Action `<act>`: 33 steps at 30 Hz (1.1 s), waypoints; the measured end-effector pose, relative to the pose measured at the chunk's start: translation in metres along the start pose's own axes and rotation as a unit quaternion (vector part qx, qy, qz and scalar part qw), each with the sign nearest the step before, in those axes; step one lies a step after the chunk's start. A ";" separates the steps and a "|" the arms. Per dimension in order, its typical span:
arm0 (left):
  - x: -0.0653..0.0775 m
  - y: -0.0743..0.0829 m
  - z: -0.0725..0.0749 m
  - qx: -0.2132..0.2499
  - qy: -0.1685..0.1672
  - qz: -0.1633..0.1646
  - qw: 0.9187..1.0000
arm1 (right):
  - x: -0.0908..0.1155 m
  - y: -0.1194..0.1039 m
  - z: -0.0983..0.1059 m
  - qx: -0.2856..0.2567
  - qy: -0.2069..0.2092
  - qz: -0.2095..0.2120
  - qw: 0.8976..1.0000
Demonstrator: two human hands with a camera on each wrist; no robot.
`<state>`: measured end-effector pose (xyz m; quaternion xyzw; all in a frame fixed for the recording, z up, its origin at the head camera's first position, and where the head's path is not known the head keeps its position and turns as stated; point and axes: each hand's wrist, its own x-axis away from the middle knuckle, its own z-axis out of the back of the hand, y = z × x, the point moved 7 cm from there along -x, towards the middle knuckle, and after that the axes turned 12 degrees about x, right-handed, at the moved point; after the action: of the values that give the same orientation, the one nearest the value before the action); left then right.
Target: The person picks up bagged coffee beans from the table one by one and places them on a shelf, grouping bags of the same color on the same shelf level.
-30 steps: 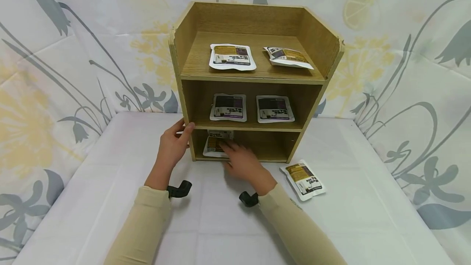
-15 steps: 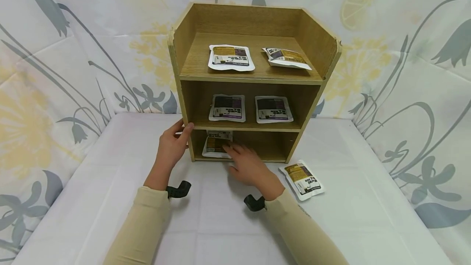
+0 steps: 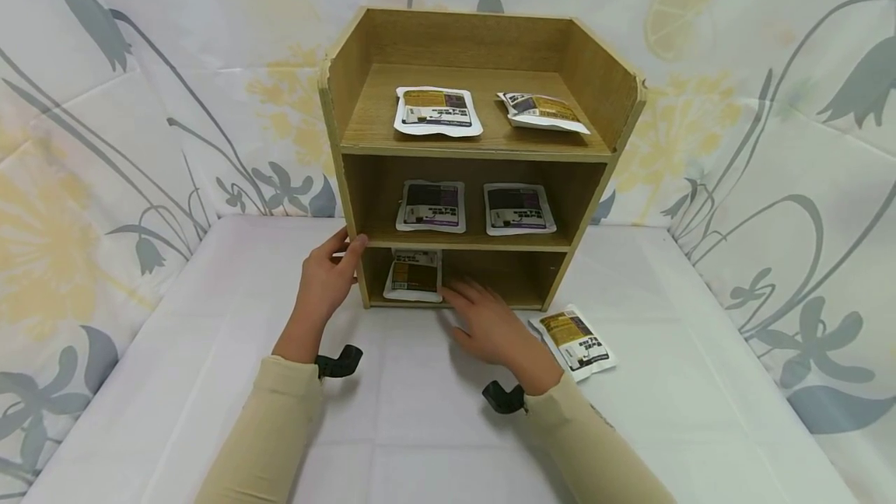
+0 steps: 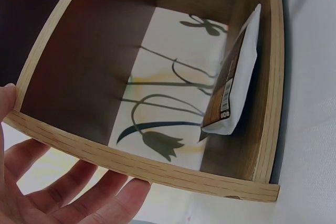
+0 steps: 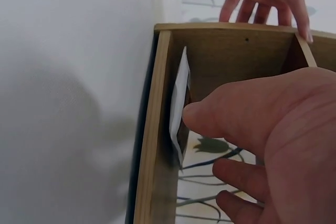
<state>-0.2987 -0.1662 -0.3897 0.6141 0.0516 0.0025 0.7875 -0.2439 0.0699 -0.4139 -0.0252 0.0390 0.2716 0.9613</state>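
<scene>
A small wooden shelf unit [image 3: 458, 150] stands mid-view in the head view. My left hand [image 3: 327, 278] holds its left side panel, thumb at the front edge and fingers along the outside [image 4: 118, 200]. On the bottom shelf, at the left, lies a white pouch with a brown label [image 3: 414, 277]; the left wrist view shows its barcode edge [image 4: 231, 82]. Just right of that pouch, my right hand [image 3: 490, 329] has its fingers extended into the bottom compartment, holding nothing. In the right wrist view the right thumb [image 5: 202, 119] overlaps the pouch [image 5: 179, 108].
Two dark-labelled pouches [image 3: 432, 206] lie on the middle shelf, and two yellow-brown pouches [image 3: 437, 110] on the top. Another pouch [image 3: 575, 341] lies on the white-covered table [image 3: 413, 418], right of the shelf and beside the right forearm. A flowered cloth [image 3: 126, 138] hangs behind.
My right hand has drawn off the bottom-shelf pouch and shifted right and slightly toward me, uncovering the pouch's label. The left hand stays on the side panel.
</scene>
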 end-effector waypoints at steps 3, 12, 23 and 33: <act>0.000 -0.001 0.000 0.002 0.000 0.002 1.000 | 0.005 0.003 0.002 -0.004 -0.002 0.002 1.000; 0.001 0.002 0.000 -0.002 0.000 -0.003 1.000 | 0.020 0.011 0.004 0.008 0.011 0.011 1.000; -0.001 -0.001 0.000 -0.001 -0.001 -0.004 1.000 | 0.034 0.026 -0.001 0.011 0.018 0.009 1.000; -0.001 -0.001 0.000 0.001 0.001 -0.008 1.000 | 0.045 0.037 -0.002 0.014 0.003 0.012 1.000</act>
<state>-0.3000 -0.1666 -0.3904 0.6141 0.0574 -0.0035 0.7871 -0.2255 0.1248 -0.4211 -0.0120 0.0463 0.2822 0.9582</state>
